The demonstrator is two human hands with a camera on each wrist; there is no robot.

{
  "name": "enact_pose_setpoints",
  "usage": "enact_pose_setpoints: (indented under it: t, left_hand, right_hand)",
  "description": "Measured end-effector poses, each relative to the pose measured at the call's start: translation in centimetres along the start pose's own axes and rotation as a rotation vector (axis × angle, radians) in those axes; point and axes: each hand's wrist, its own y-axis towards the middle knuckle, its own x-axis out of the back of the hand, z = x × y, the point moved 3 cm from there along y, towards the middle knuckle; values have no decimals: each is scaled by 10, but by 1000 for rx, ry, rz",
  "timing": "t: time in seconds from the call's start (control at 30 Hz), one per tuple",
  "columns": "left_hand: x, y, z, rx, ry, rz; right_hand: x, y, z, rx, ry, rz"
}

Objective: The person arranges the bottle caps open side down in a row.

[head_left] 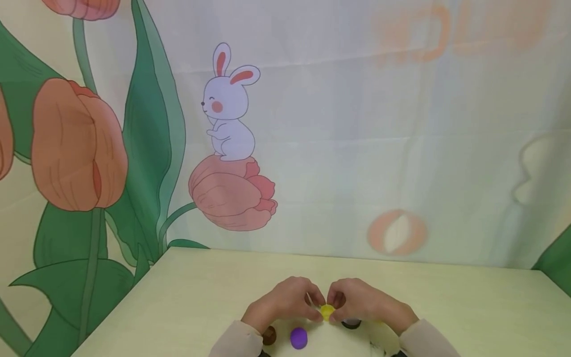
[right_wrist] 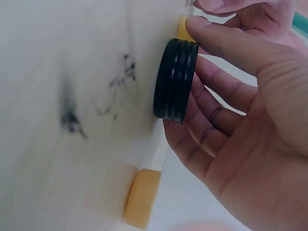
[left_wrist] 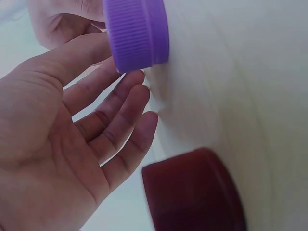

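Over the table's near part, a small yellow bottle cap (head_left: 327,312) sits between my two hands. My left hand (head_left: 292,299) pinches its left side with thumb and index finger. From the other side my right hand (head_left: 362,299) pinches it, and in the right wrist view a bit of yellow cap (right_wrist: 184,30) shows beside the thumb tip. Behind the left thumb lies a ribbed purple bottle cap (left_wrist: 138,36). A black ridged lid (right_wrist: 176,81) stands close by the right hand, partly covered by it in the head view.
A dark brown cap (head_left: 269,335) lies by the left wrist. Near the right wrist is a yellow-orange piece (right_wrist: 143,198), and dark marks (right_wrist: 71,121) show on the tabletop (head_left: 468,307). A printed cloth (head_left: 321,148) with a rabbit and tulips hangs behind the table.
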Motion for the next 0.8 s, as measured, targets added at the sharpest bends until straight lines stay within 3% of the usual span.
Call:
enact_pose_setpoints:
  t: [0.4,0.6,0.8]
  left_hand:
    - [3,-4,0,-94,-50,-38]
    - [5,-7,-1,-170,-43,-95]
    - [8,-5,-1,-191,6,-175]
  right_hand:
    - [2,0,-2,-11,36,-10]
    - [4,1,-1,-9,76,-22]
    - [7,1,-1,-12,106,-22]
